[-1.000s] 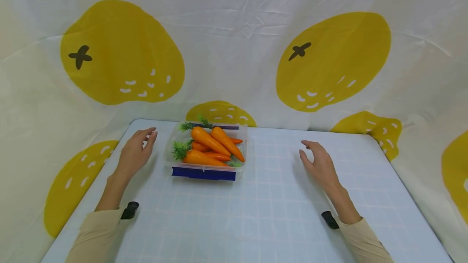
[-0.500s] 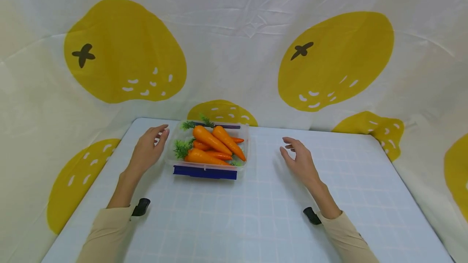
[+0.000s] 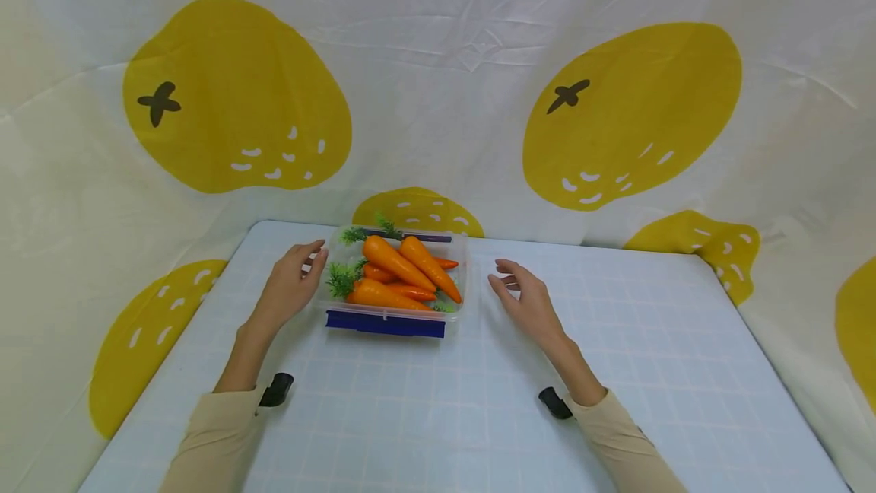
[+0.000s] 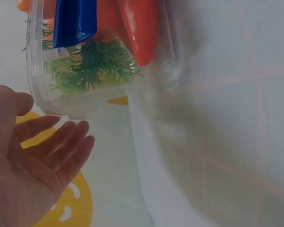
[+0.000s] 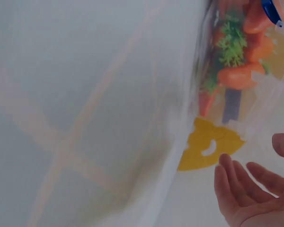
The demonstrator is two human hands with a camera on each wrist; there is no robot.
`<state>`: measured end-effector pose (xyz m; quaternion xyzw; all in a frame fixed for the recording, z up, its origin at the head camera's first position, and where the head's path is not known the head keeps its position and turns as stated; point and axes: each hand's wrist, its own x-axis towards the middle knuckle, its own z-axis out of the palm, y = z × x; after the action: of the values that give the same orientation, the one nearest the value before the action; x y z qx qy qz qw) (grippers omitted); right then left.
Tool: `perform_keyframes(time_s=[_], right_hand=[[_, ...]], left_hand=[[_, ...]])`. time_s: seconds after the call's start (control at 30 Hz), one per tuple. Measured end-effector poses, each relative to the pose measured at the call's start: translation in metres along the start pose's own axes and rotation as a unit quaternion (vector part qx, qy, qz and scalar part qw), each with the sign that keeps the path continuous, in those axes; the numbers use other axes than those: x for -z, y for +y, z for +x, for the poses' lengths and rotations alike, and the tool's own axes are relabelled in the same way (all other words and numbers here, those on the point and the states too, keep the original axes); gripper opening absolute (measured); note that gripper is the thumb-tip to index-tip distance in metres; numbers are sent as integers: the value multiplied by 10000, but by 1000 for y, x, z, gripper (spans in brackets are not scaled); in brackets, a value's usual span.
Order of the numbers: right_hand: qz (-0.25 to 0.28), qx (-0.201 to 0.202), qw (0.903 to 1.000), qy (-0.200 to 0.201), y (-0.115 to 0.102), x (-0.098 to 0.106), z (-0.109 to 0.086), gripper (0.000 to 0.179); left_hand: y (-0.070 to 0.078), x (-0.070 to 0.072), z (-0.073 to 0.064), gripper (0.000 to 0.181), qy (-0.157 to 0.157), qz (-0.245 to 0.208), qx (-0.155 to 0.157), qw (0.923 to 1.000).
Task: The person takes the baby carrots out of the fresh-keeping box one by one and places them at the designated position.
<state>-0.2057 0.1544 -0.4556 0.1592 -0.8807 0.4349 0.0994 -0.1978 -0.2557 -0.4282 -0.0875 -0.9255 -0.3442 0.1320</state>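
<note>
A clear plastic container (image 3: 462, 280) with a blue front latch (image 3: 385, 323) stands toward the back of the table, left of the middle. Inside it lie several orange carrots (image 3: 395, 261) with green leafy tops (image 3: 342, 278). My left hand (image 3: 293, 280) is at the container's left side, fingers loosely bent and holding nothing; whether it touches the wall I cannot tell. To the right of the container my right hand (image 3: 527, 303) hovers a short gap away, thumb and fingers apart. Both wrist views show the palms facing the container wall.
The table (image 3: 438, 417) is covered with a pale blue checked cloth. Behind it hangs a white curtain (image 3: 438, 97) printed with large yellow fruit. A black wrist camera (image 3: 277, 389) sits on the left wrist, another black camera (image 3: 554, 403) on the right.
Both hands have moved inward toward the container, the left one rightward and the right one leftward by a longer way. The container and carrots stay in place.
</note>
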Motion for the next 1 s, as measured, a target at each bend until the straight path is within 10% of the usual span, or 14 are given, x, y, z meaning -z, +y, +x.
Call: perform_keyframes(time_s=[1.0], right_hand=[[1012, -1130, 9846, -869, -27, -18, 5, 59]], left_hand=[[-7, 5, -9, 40, -294, -784, 229, 9962]])
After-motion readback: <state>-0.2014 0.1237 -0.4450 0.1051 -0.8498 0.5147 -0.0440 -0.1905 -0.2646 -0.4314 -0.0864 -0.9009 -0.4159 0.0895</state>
